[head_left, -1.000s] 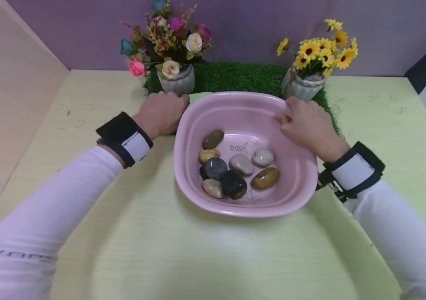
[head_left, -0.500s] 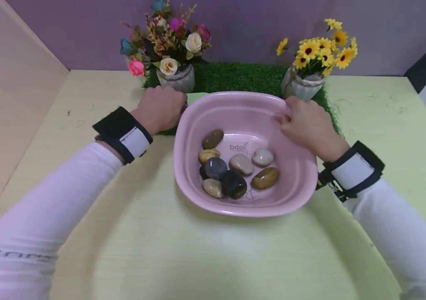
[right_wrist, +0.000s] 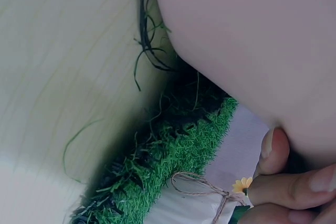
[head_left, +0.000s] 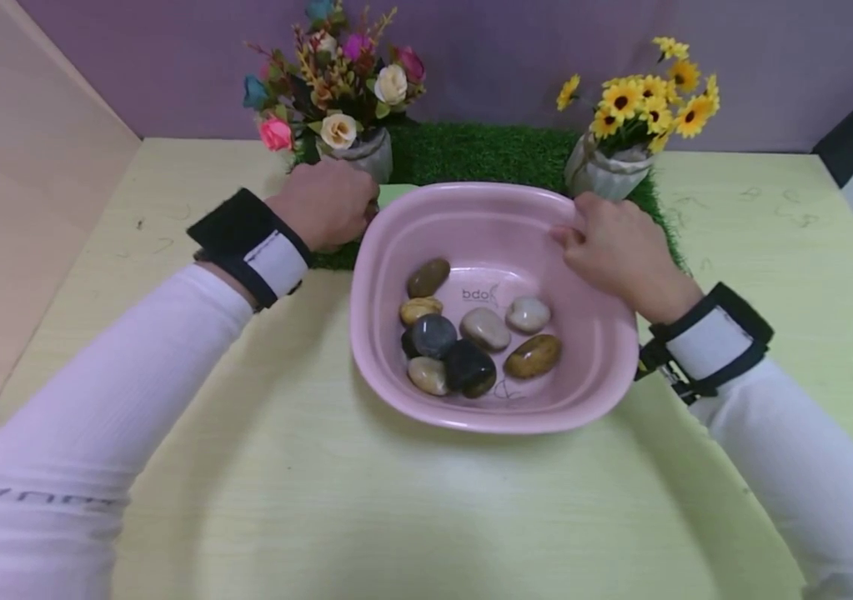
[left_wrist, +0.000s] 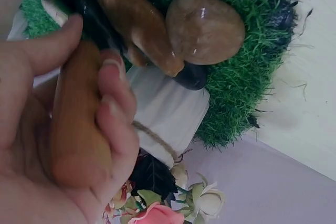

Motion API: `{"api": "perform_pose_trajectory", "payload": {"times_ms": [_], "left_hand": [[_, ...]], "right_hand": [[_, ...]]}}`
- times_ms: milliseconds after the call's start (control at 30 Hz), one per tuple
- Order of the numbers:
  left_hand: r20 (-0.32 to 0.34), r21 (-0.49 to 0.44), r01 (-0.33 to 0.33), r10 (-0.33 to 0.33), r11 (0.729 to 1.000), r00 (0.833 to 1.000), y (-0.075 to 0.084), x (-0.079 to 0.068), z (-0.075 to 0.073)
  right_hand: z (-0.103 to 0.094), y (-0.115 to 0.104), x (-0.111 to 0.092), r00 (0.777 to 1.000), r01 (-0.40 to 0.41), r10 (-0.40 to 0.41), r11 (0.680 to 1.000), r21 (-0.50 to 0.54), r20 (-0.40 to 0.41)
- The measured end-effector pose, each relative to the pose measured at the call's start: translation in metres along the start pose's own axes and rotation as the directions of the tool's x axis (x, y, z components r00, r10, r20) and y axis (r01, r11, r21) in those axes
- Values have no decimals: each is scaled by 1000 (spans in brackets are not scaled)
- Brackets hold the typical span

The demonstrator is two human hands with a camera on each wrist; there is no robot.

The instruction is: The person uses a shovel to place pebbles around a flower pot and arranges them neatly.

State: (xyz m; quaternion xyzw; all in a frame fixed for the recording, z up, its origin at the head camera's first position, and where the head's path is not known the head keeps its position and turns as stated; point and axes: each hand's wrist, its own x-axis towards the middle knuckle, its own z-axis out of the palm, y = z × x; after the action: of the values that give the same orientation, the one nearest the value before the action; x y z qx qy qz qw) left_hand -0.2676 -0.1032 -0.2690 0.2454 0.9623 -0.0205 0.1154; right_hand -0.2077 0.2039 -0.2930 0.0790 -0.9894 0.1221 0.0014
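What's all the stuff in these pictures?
Rounded-square plastic basin: 1, pink, head view's centre
Glossy stones: at least 8, mixed colours, in the basin
Artificial-grass mat: 1, green, behind the basin
More glossy stones: several, brown and black, on mat
Smooth oblong thing: 1, brown, left wrist view
Round pots: 2, whitish, on the mat
Flowers: 2 bunches, mixed and yellow, in pots
Flat thing: 1, light green, behind basin
Flat table: 1, pale yellow, underneath
Plain wall: 1, purple, back
Fabric wristbands: 2, black-and-white, wrists
Long sleeves: 2, white, arms
Left hand: 1, holding oblong thing
Right hand: 1, gripping basin rim
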Motion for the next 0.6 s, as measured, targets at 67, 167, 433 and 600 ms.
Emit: {"api": "perform_pose_trajectory", "payload": {"times_ms": [67,167,433,600], "left_hand": [[53,-7,-8,9,1000,999,1,0,-2],[110,-2,-4,5,1000,994,0,1,-4],[92,13,-54,53,998,994,-4,4,1],[36,-27,-81,82,996,996,-5,5,3]], "right_hand": [[0,0,0,1000,-2,2,1000,-3,1],[0,0,0,1000,-3,3,1000,-2,3],[0,0,1,1000,-1,1,1000,-3,4],[0,0,0,1000,-7,7,1000,1,5]]}}
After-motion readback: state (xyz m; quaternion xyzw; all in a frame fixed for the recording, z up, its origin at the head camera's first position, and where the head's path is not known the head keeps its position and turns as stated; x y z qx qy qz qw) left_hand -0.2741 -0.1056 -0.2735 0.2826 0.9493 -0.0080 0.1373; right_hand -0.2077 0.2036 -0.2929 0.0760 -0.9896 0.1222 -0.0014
